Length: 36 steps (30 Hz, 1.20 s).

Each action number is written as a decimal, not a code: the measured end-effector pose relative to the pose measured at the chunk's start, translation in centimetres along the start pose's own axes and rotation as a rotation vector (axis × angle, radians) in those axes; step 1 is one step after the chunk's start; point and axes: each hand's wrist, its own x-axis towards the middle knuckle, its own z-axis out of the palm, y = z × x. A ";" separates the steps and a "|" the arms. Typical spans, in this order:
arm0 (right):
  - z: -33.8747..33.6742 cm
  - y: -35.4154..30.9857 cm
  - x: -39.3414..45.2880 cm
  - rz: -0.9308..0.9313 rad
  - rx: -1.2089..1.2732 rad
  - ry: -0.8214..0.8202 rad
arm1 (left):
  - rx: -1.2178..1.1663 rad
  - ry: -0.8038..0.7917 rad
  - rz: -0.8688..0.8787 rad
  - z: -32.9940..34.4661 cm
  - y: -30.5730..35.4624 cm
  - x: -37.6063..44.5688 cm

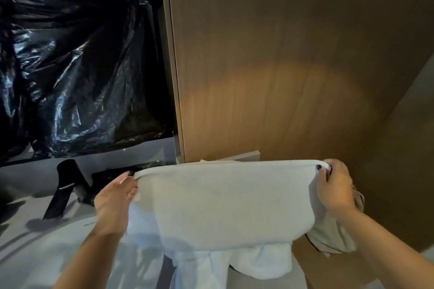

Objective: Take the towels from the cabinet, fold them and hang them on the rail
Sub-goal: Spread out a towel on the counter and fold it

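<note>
Head view: towel (223, 202) (white) between hands

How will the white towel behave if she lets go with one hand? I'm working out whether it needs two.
Probably floppy: the white towel sags between the left hand and the right hand, its lower part hanging in loose folds. Released at one corner, it would likely droop and unfold. Its soft-looking surface suggests it won't slip from pinching fingers.
</note>
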 end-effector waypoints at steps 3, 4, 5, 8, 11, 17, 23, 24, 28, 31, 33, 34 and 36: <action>3.2 1.1 1.7 0.073 -0.001 -0.014 | 0.270 -0.017 0.001 0.7 -1.2 1.4; 4.2 1.6 2.1 0.108 -0.001 -0.014 | 0.357 -0.008 0.010 0.7 -1.8 1.9; 5.3 2.1 2.3 0.142 0.021 -0.018 | 0.446 -0.005 0.010 0.5 -2.3 2.3; 7.8 3.2 2.7 0.298 0.183 -0.059 | 0.547 -0.032 -0.020 -0.2 -3.6 3.6; 9.4 4.0 2.4 0.567 0.469 -0.195 | 0.516 -0.135 -0.133 0.0 -4.1 4.0; 11.1 2.8 1.9 0.757 0.686 -0.471 | 0.277 -0.318 -0.372 2.2 -4.3 3.9; 10.2 3.6 2.5 0.874 0.970 -0.721 | 0.172 -0.318 -0.362 1.7 -3.3 3.6; 9.7 3.7 2.7 0.873 0.979 -0.702 | 0.165 -0.316 -0.328 1.7 -3.0 3.4; 7.6 3.6 2.9 0.809 0.925 -0.649 | 0.202 -0.223 -0.138 1.3 -1.1 1.9; 5.9 3.4 2.9 0.686 0.855 -0.530 | 0.209 -0.156 -0.046 0.2 -0.5 1.3; 4.1 1.9 2.4 0.591 0.826 -0.433 | 0.207 -0.085 -0.009 0.0 -0.1 0.5; 3.2 1.3 2.1 0.548 0.806 -0.397 | 0.210 -0.048 0.002 0.1 0.0 -0.1; 1.2 0.2 1.5 0.455 0.740 -0.333 | 0.175 0.012 0.018 0.2 0.3 -1.2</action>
